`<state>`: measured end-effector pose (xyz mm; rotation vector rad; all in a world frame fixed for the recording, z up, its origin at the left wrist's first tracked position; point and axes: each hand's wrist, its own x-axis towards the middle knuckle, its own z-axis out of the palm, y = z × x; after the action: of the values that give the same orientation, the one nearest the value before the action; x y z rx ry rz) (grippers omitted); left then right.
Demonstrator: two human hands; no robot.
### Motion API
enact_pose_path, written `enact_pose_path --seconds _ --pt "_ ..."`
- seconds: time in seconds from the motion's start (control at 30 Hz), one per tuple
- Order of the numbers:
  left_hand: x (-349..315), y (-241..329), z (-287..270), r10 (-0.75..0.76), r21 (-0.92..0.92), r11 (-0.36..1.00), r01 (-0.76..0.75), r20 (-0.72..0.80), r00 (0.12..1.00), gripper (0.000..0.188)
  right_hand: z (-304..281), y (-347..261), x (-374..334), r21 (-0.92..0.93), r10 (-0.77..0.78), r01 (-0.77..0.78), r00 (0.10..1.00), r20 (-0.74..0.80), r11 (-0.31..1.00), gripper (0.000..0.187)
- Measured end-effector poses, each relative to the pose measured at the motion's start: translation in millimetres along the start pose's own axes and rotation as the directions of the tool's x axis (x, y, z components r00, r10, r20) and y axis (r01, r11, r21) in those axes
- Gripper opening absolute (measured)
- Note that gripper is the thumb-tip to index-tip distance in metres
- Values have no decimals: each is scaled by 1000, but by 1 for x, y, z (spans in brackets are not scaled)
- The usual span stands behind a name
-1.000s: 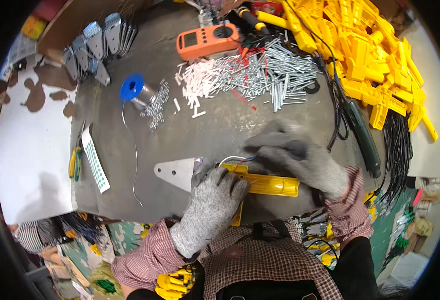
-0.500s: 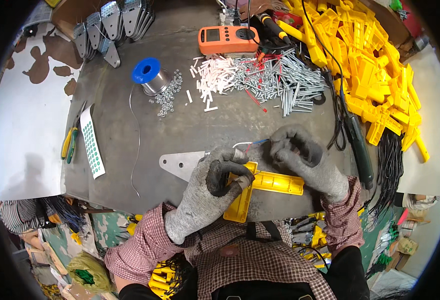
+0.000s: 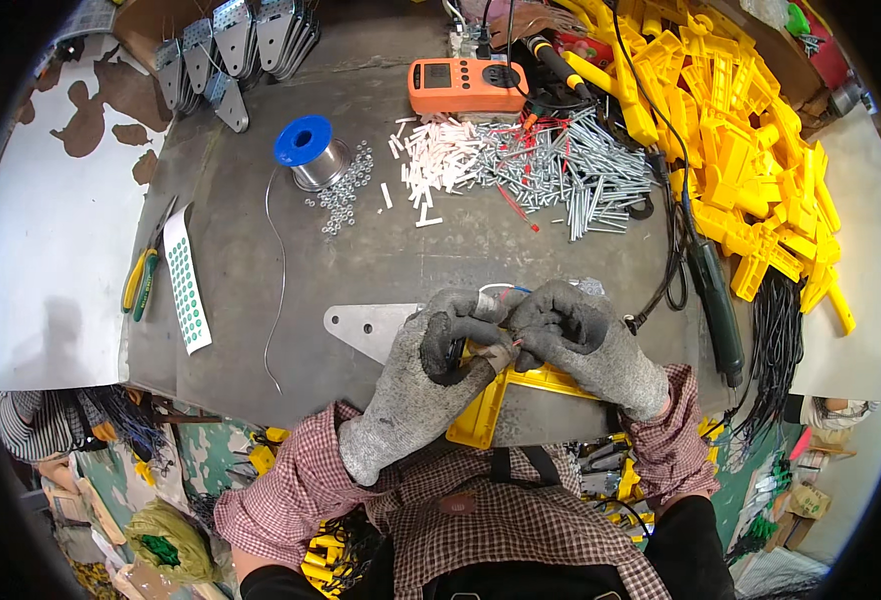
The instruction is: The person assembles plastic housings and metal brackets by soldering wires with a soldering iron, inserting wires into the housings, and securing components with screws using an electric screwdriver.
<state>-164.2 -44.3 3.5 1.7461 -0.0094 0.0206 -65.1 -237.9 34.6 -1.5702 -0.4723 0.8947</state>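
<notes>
Over the yellow plastic housing [image 3: 479,415], my two gloved hands meet fingertip to fingertip. My left hand [image 3: 426,345] is closed in a pinch, a thin wire [image 3: 519,343] showing at its fingertips. My right hand [image 3: 586,335] pinches at the end of that same wire; its fingers hide most of it. Beyond the fingers, white and blue wires [image 3: 501,287] curve up. The housing lies on the table, its right arm partly covered by my right hand. A flat grey metal bracket [image 3: 366,328] with holes sticks out left of my left hand.
A solder spool [image 3: 306,150], small nuts [image 3: 341,195], white sleeves [image 3: 436,155] and screws [image 3: 596,180] lie farther back, near an orange multimeter [image 3: 466,87]. Yellow housings [image 3: 731,150] pile up at right, beside a dark green-handled tool [image 3: 716,310]. Pliers [image 3: 144,270] and a sticker strip [image 3: 186,285] lie left.
My right hand has moved left and slightly down to meet my left fingertips, covering part of the housing's right arm. My left hand stays about where it was, still pinched.
</notes>
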Motion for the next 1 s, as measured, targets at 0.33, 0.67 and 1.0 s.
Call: enact_pose_path --seconds 0.33,0.67,1.0 --pt "4 13 4 11 82 997 -5 -68 998 26 -3 2 -5 -200 -126 111 990 -62 973 15" --pt "9 20 2 411 604 710 -361 60 910 25 -1 5 -7 -179 -93 79 993 -74 981 21" --pt "11 24 -3 -186 -361 910 205 88 979 37 7 3 -9 -441 -247 224 969 7 869 18"
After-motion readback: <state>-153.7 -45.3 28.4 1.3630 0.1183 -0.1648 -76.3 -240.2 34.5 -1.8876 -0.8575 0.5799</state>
